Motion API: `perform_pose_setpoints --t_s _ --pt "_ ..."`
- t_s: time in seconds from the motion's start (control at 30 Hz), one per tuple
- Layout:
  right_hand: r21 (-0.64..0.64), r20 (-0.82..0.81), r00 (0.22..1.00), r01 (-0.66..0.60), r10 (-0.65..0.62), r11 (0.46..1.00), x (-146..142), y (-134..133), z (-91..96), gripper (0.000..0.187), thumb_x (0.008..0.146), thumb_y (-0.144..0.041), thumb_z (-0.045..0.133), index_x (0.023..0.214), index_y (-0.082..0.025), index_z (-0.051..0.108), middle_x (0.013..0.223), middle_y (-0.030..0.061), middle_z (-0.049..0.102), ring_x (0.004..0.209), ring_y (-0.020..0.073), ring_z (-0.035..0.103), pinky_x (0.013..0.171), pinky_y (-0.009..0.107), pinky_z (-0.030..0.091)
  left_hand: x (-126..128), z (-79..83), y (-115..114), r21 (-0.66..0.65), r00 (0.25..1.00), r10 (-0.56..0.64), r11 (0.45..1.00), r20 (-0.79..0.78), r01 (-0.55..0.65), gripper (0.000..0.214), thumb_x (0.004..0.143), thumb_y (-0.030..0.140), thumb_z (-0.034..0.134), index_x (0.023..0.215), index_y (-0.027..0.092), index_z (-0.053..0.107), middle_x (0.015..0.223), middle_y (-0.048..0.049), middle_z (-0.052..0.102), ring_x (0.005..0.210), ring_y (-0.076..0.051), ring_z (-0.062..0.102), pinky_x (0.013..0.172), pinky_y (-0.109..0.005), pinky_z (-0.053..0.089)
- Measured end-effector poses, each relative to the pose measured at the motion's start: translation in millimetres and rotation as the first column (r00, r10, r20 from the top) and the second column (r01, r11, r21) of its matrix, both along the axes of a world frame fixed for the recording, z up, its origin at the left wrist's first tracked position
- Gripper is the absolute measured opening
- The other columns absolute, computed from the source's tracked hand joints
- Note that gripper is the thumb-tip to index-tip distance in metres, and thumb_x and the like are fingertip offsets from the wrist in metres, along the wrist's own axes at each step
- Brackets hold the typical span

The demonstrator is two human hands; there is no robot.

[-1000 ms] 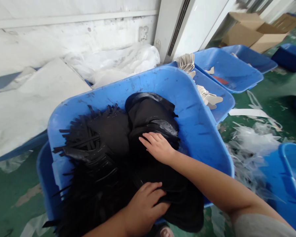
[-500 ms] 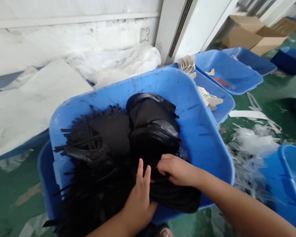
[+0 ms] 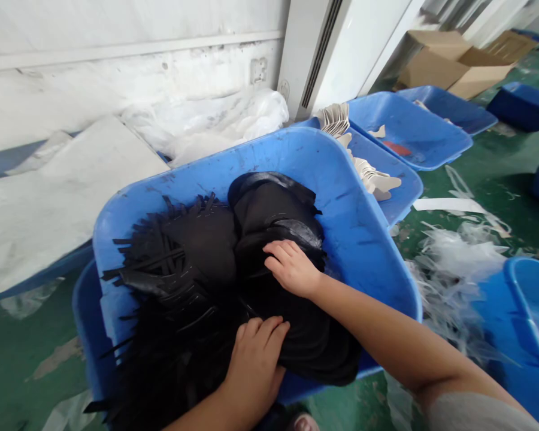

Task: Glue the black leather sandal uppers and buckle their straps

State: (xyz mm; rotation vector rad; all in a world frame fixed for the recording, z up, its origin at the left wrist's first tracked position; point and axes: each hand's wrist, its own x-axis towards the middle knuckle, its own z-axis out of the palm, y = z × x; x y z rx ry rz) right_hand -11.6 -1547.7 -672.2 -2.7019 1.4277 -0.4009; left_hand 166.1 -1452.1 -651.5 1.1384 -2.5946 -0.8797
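A large blue bin (image 3: 363, 221) holds thick stacks of black cut pieces (image 3: 278, 206), some with rounded edges. At the left lie other black pieces with fringed, strip-like edges (image 3: 161, 251). My right hand (image 3: 294, 267) reaches in from the right, its curved fingers resting on the middle stack. Closer to me, my left hand (image 3: 258, 353) lies on the black material with its fingers bent over it and slightly apart. Its thumb is partly hidden. I see no piece lifted in either hand; the dark material makes single layers hard to tell apart.
More blue bins (image 3: 413, 131) stand to the right, one holding stacks of pale cut pieces (image 3: 372, 176). Translucent plastic scraps (image 3: 458, 263) litter the green floor. Cardboard boxes (image 3: 440, 60) stand at the far right. White sheeting (image 3: 63, 197) lies along the wall at left.
My right hand has moved away from me and left onto the middle stack, its fingers less curled. My left hand has lowered from raised fingers to bent fingers on the black pieces.
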Motion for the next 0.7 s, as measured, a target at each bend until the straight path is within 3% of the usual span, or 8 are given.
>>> perform_pose_setpoints --t_s 0.07,0.17,0.27,0.33,0.43,0.5,0.57,0.7 --pt "-0.021 -0.012 1.0 -0.019 0.019 1.0 -1 6 1.3 0.016 0.08 -0.006 0.044 0.084 -0.011 0.058 0.123 0.0189 0.047 0.111 0.0293 0.042 0.087 0.042 0.037 1 -3.1 0 -0.067 1.0 0.007 0.998 -0.011 -0.008 0.067 0.054 -0.003 0.053 0.119 0.012 0.049 0.11 -0.0099 0.063 0.088 -0.026 0.052 0.072 -0.043 0.047" --pt "0.007 -0.038 0.999 -0.021 0.021 1.0 -2 15 7.0 0.014 0.079 -0.005 0.045 0.081 -0.012 0.057 0.127 0.0188 0.045 0.097 0.0264 0.048 0.077 0.038 0.04 3 -3.2 -3 -0.159 1.0 0.013 0.987 -0.006 -0.014 0.061 0.055 0.003 0.061 0.115 0.014 0.053 0.117 -0.0139 0.059 0.097 -0.031 0.051 0.076 -0.047 0.045" --pt "0.09 -0.014 0.994 -0.103 0.104 0.991 -6 31 15.0 0.015 0.081 -0.008 0.045 0.076 -0.016 0.056 0.104 0.0098 0.062 0.079 0.0207 0.05 0.066 0.033 0.038 4 -0.4 -7 -0.211 0.998 0.061 0.975 -0.03 -0.066 0.054 0.057 0.01 0.068 0.109 0.019 0.058 0.137 -0.0198 0.039 0.121 -0.04 0.035 0.087 -0.056 0.037" --pt "0.121 0.033 0.988 -0.157 0.154 0.98 -11 47 19.9 0.016 0.082 -0.008 0.044 0.072 -0.017 0.053 0.084 0.0055 0.065 0.072 0.0189 0.049 0.062 0.031 0.036 5 -1.4 -10 -0.202 0.997 0.064 0.977 -0.04 -0.071 0.049 0.058 0.013 0.07 0.105 0.021 0.059 0.142 -0.0209 0.029 0.129 -0.043 0.023 0.092 -0.06 0.032" --pt "0.187 0.128 0.982 -0.164 0.141 0.969 -17 77 27.2 0.016 0.075 -0.006 0.045 0.066 -0.018 0.048 0.07 0.0037 0.061 0.064 0.0176 0.046 0.059 0.03 0.033 5 -9.5 -8 -0.229 0.993 -0.07 0.972 -0.096 0.046 0.032 0.066 0.018 0.065 0.098 0.02 0.061 0.134 -0.0193 0.042 0.125 -0.039 0.034 0.094 -0.058 0.033" --pt "0.273 0.2 0.978 -0.12 0.066 0.954 -18 97 34.4 0.015 0.07 -0.005 0.045 0.065 -0.019 0.046 0.063 0.0018 0.056 0.06 0.0169 0.044 0.057 0.03 0.033 4 -14.4 -4 -0.324 0.964 -0.207 0.935 -0.164 0.145 0.023 0.075 0.019 0.054 0.097 0.018 0.06 0.116 -0.0164 0.059 0.11 -0.031 0.053 0.089 -0.048 0.043" --pt "0.366 0.265 0.961 -0.021 -0.083 0.93 -18 116 45.5 0.016 0.066 -0.003 0.045 0.07 -0.019 0.047 0.063 0.0015 0.055 0.06 0.0168 0.045 0.056 0.029 0.034 2 -12.8 0 -0.418 0.928 -0.303 0.888 -0.217 0.192 0.024 0.08 0.017 0.043 0.097 0.016 0.06 0.1 -0.0135 0.067 0.092 -0.025 0.062 0.079 -0.039 0.051" --pt "0.5 0.39 0.848 0.134 -0.36 0.856 -19 145 84.1 0.035 0.074 -0.004 0.044 0.105 -0.019 0.049 0.084 0.0043 0.065 0.076 0.0184 0.056 0.066 0.03 0.045 -6 16.0 2 -0.461 0.874 -0.406 0.85 -0.266 0.255 0.026 0.08 0.019 0.039 0.096 0.013 0.059 0.09 -0.0116 0.069 0.077 -0.024 0.065 0.067 -0.036 0.054"
